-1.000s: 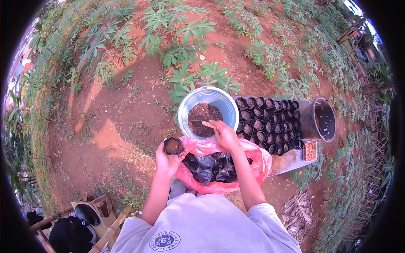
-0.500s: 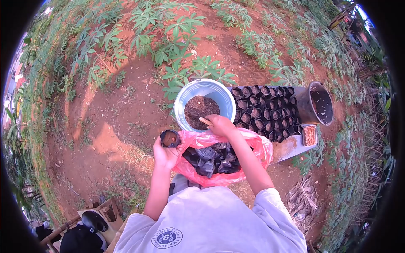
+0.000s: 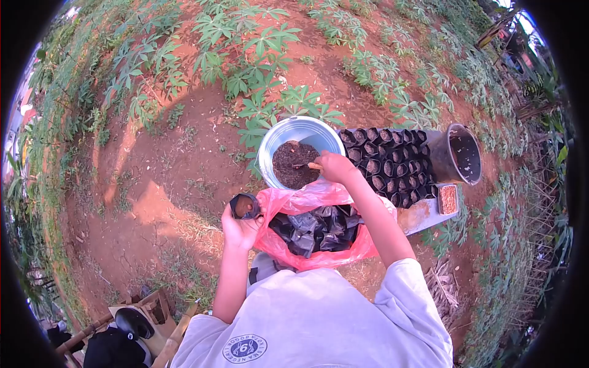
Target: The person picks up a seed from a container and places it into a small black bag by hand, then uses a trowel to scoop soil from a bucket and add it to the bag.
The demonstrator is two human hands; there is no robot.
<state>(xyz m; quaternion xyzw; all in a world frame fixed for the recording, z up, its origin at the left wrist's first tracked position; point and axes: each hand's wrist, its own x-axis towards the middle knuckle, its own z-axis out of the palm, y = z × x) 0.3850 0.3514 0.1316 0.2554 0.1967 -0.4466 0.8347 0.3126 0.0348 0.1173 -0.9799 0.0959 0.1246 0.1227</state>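
Note:
My left hand [image 3: 240,230] is closed around a black plastic planting bag [image 3: 245,207], held upright, its open mouth showing brown inside. My right hand [image 3: 337,167] grips the wooden handle of a small trowel [image 3: 314,165]. The trowel's blade end is in the dark soil [image 3: 296,161] inside a light blue bucket [image 3: 266,147]. Between my forearms a pink plastic bag [image 3: 276,249] lies open, full of folded black planting bags [image 3: 313,231].
Rows of filled black planting bags [image 3: 388,161] stand on a board [image 3: 423,221] at the right. Beside them are a dark bucket [image 3: 443,153] and a small tray of reddish grains [image 3: 448,199]. Cassava-like plants [image 3: 264,43] grow ahead. Cardboard and dark items [image 3: 132,325] lie at lower left.
My right hand has moved to the right with the trowel, and the blade has swung over in the soil. My left hand still holds the planting bag, slightly lower.

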